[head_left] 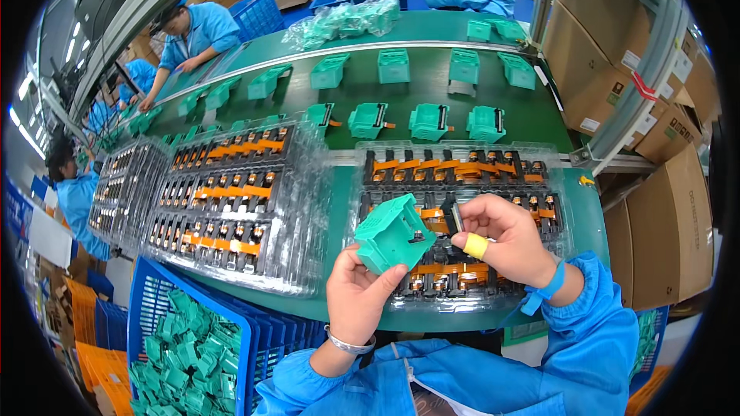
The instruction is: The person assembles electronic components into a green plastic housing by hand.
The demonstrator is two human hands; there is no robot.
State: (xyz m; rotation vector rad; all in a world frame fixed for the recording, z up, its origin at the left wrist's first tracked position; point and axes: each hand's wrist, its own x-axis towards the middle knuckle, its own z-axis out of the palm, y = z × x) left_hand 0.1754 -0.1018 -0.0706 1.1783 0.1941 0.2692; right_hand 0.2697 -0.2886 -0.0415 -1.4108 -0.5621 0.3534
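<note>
At lower centre, the left hand point(356, 293) grips a blocky green plastic housing point(393, 233). Just right, the right hand point(505, 240), one finger in a yellow cot, pinches a small dark part point(456, 217) beside it. Beneath lies a clear ribbed tray point(574, 239) of orange-and-black parts; beyond, a green conveyor belt point(432, 88) carries more housings.

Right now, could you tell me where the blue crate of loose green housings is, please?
In the head view the blue crate sits at the lower left, below the table edge, left of the left hand and under the clear trays.
</note>
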